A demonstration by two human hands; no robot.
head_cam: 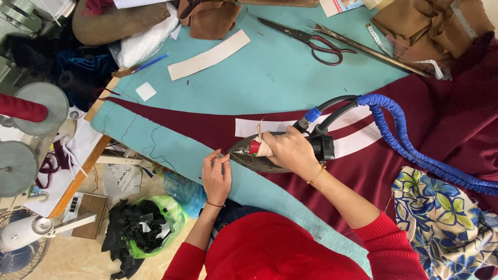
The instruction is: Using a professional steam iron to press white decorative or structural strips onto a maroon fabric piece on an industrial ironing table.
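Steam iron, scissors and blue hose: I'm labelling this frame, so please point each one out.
steam iron (pixel 244 155), head view, on its metal nose.
scissors (pixel 290 32), head view, on the blades.
blue hose (pixel 399 137), head view, mid-length on its ribbed sleeve.

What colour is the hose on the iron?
Blue: the ribbed hose runs from the iron; head view.

Bright, even light is falling across the whole scene, seeming to come from overhead, and colours are showing strong and clean. Shadows are staying soft and short: a faint one is lying under the scissors (pixel 311 40) on the counter (pixel 270 78), another is darkening the cloth beneath the steam iron (pixel 270 153). No harsh glare is showing anywhere. The centre is reading sharp, while the wide lens is bending the edges, stretching the fan (pixel 23 238) and the corners slightly.
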